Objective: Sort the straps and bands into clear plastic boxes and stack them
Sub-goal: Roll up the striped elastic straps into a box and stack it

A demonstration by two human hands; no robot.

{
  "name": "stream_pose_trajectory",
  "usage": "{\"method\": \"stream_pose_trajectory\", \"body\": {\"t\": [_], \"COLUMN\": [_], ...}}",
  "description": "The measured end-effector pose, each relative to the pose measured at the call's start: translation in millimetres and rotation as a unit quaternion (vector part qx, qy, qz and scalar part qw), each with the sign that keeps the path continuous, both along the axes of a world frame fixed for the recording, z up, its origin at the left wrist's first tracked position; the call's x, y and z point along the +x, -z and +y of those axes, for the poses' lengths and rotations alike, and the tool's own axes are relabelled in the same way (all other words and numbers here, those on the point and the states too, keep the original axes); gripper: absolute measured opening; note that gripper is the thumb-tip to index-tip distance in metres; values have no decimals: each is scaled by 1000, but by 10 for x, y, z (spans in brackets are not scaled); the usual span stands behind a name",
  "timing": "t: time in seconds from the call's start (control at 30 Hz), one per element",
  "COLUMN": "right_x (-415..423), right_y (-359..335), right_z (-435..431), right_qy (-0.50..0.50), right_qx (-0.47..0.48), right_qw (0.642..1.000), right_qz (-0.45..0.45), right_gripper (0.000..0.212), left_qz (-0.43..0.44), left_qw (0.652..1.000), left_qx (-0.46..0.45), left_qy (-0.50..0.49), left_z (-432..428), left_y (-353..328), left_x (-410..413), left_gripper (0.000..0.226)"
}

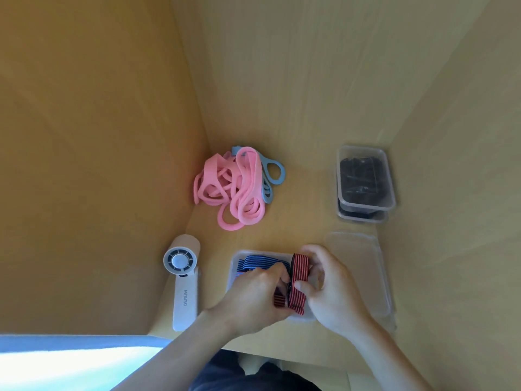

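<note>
Much of the open clear box [232, 270] at the worktop's [304, 193] front edge is hidden under two hands. The right hand [332, 289] grips one red-and-black striped band [298, 280] over the box, thumb pressed on its front and fingers [308, 251] curled behind it. The left hand [253, 294] curls onto the same band's lower end, its fingertips out of sight. Blue striped bands [265, 262] lie inside the box; the hands hide too much of them to count.

At the back left corner sits one tangled pile of pink bands [234, 187] with blue-grey straps [275, 172] partly buried under it. Again no count is possible. Near the right edge stand two stacked clear boxes [365, 179] holding dark contents too blurred to name. In front of them lies one clear plastic piece [358, 272] – lid or shallow box, hard to tell. One white handheld fan [183, 280] lies at the front left.
</note>
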State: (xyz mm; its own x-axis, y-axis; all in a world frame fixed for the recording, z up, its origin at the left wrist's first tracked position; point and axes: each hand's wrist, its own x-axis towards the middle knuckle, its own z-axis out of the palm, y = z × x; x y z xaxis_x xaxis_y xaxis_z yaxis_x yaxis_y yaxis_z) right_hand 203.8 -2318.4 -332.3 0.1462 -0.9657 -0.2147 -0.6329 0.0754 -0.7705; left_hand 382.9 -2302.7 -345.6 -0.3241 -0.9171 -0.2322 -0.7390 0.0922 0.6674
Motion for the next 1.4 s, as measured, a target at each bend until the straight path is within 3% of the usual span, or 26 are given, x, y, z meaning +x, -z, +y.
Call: {"method": "stream_pose_trajectory", "body": {"t": [0.3,0.5,0.63,0.93,1.3,1.4], "right_x": [95,78,59,90,122,42], "right_y": [64,109,145,224,278,295], "right_z": [67,74,79,53,-5,24], "right_qy": [-53,-70,-78,4,2,1], "right_qx": [-81,-134,-179,-139,-107,-128], "right_qw": [983,966,951,981,988,989], "right_qz": [157,209,241,136,115,74], "right_gripper": [47,41,37,25,12,10], "left_qz": [-19,22,-5,-69,-133,-142], "left_qw": [999,998,998,996,987,986], "left_qx": [-23,-56,-65,-51,-46,-53], "left_qy": [-23,-29,-7,22,72,65], "left_z": [54,80,90,25,-82,-76], "left_y": [98,126,146,103,63,113], "left_x": [-66,-34,-26,-49,-76,-73], "left_gripper": [32,78,86,81,79,82]}}
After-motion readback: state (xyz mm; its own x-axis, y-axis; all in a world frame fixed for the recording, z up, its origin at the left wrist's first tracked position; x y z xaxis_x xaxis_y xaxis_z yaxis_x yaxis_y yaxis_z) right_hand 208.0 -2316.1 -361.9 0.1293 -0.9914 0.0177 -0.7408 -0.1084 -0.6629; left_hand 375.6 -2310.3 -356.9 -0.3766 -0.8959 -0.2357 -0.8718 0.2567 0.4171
